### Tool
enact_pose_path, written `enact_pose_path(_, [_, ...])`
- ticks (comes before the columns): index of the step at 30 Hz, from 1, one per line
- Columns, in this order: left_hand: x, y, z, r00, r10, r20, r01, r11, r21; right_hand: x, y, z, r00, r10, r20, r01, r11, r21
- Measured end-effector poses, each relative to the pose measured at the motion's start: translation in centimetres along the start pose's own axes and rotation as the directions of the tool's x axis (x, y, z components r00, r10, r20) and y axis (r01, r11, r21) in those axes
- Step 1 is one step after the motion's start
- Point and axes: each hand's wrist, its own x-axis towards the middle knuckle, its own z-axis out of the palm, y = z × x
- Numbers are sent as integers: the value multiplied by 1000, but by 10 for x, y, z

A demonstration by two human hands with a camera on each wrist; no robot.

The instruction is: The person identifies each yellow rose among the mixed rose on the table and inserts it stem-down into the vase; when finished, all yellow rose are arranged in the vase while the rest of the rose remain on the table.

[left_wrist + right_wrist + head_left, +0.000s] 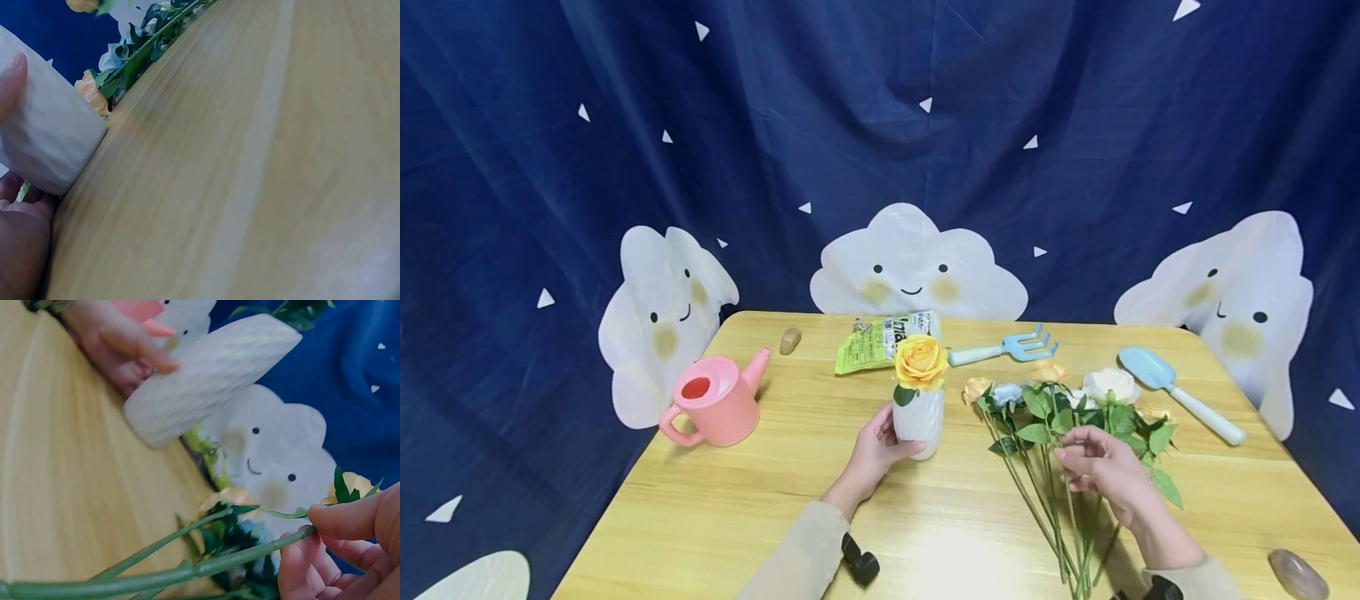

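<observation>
My left hand (876, 450) holds a white textured vase (917, 423) around its lower part, thumb across the front. The vase stands on the table, and a yellow rose (921, 361) with a green leaf shows at its mouth. In the right wrist view, the thumb and fingers of my right hand (350, 544) pinch a green flower stem (250, 553). That hand is over a spread of artificial flowers with long stems: a peach rose (1047, 372), a pale blue bloom (1006, 394) and a large white one (1111, 385) among green leaves.
A pink watering can (721, 408) stands at the left, with a brown stone (790, 341) behind it. Further back lie a green packet (868, 346) and a blue hand fork (1026, 343). On the right are a blue trowel (1180, 392) and another stone (1297, 573).
</observation>
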Motion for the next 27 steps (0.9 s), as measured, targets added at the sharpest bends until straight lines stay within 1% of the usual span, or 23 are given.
enact_pose_path(5, [1, 2, 0, 1000, -1, 8, 1, 1000, 7, 2, -15, 3, 998, -50, 24, 48, 997, 62])
enact_pose_path(10, [2, 2, -1, 1000, -9, 17, 9, 1000, 8, 10, -34, 11, 995, -95, 39, 90, 988, 122])
enact_pose_path(15, [7, -13, -5, 1000, -11, 20, 11, 1000, -8, 19, -61, 22, 988, -154, 33, 145, 970, 194])
enact_pose_path(18, [9, -22, -7, 1000, -2, 16, 2, 1000, -7, 25, -80, 30, 979, -205, 8, 198, 955, 222])
enact_pose_path(21, [9, -25, -6, 1000, 19, 7, -19, 1000, 4, 31, -98, 39, 967, -252, -29, 251, 939, 235])
enact_pose_path(24, [9, -27, -6, 999, 36, 1, -36, 999, 11, 36, -116, 48, 959, -275, -62, 281, 923, 264])
enact_pose_path(27, [8, -29, -6, 999, 43, -2, -43, 999, 19, 42, -132, 57, 945, -310, -105, 327, 897, 299])
